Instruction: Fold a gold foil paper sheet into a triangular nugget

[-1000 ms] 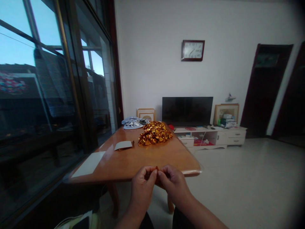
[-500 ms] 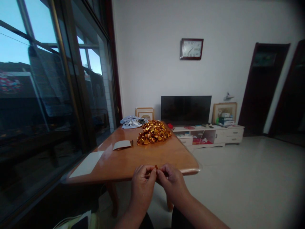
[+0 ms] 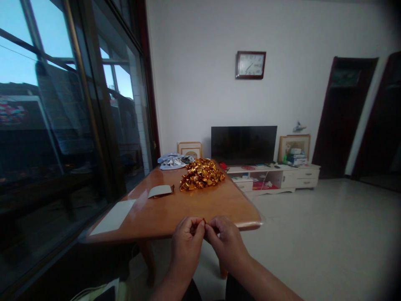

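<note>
Gold foil, a small scrap [image 3: 204, 220], is pinched between the closed fingertips of my left hand [image 3: 187, 242] and right hand [image 3: 226, 243], just off the near edge of the wooden surface [image 3: 200, 205]; a heap of gold foil pieces [image 3: 201, 173] lies farther back.

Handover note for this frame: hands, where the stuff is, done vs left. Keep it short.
Left hand and right hand: both pinched together on one small gold foil piece, held just in front of the near edge of the wooden table.
Pile of folded gold pieces sits at the far end of the table.
A folded card and a flat white sheet lie on the table's left side.
Done: a sizeable pile already folded.
Left: the piece in hand is not yet on the pile; its fold state is too small to tell.
</note>
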A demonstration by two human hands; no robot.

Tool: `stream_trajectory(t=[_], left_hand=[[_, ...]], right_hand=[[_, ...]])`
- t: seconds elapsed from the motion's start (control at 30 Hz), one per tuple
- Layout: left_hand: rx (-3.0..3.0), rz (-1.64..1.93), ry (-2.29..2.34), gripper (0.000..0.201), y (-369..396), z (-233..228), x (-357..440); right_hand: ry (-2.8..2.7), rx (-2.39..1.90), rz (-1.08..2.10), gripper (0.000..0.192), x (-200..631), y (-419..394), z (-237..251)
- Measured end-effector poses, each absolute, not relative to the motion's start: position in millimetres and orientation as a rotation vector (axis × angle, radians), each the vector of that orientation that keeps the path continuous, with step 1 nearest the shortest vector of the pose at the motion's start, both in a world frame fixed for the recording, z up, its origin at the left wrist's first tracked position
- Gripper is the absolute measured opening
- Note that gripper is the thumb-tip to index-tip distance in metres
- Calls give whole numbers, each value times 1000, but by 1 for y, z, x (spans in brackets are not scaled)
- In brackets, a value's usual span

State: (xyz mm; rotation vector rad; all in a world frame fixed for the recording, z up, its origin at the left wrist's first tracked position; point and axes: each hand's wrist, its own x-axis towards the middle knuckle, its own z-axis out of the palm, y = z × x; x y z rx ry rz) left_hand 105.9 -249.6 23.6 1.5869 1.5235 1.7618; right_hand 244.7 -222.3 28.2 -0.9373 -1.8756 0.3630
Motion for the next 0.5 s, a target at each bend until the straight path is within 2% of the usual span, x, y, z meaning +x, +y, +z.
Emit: stream_trajectory(t=[0.2,0.5], left_hand=[[1605,1733,1565,13,-253,27,107],[1365,1627,1286,19,-254,31,110]], right_hand=[[-1891,-918,327,17,244,-222,26],[-1908,-865,443,18,244,-226,31]])
